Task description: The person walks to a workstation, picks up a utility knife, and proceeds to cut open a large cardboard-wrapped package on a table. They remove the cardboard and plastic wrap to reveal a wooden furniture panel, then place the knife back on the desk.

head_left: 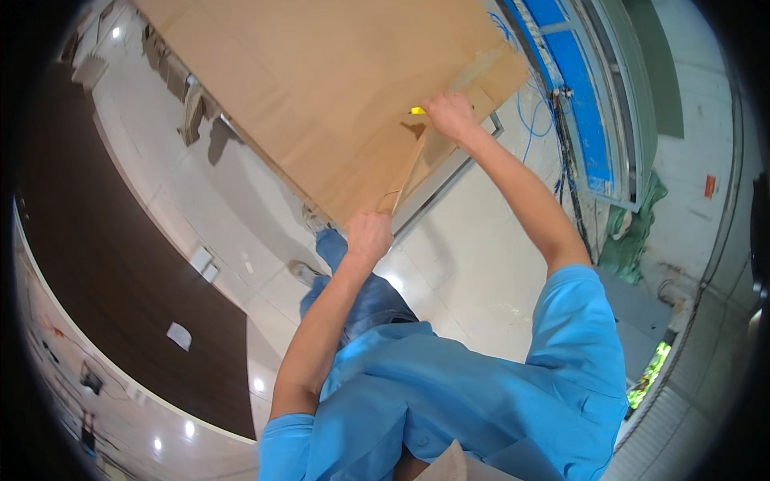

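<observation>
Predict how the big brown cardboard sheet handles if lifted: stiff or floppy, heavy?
The cardboard sheet would likely sag, being broad and thin-looking. It's probably light for its size, since it looks like plain cardboard. It may crease easily near the line running between the left hand and right hand.

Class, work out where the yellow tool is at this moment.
The yellow tool is in the upper head view, slightly right of centre, protruding from the left side of the right hand, over the brown cardboard sheet.
</observation>
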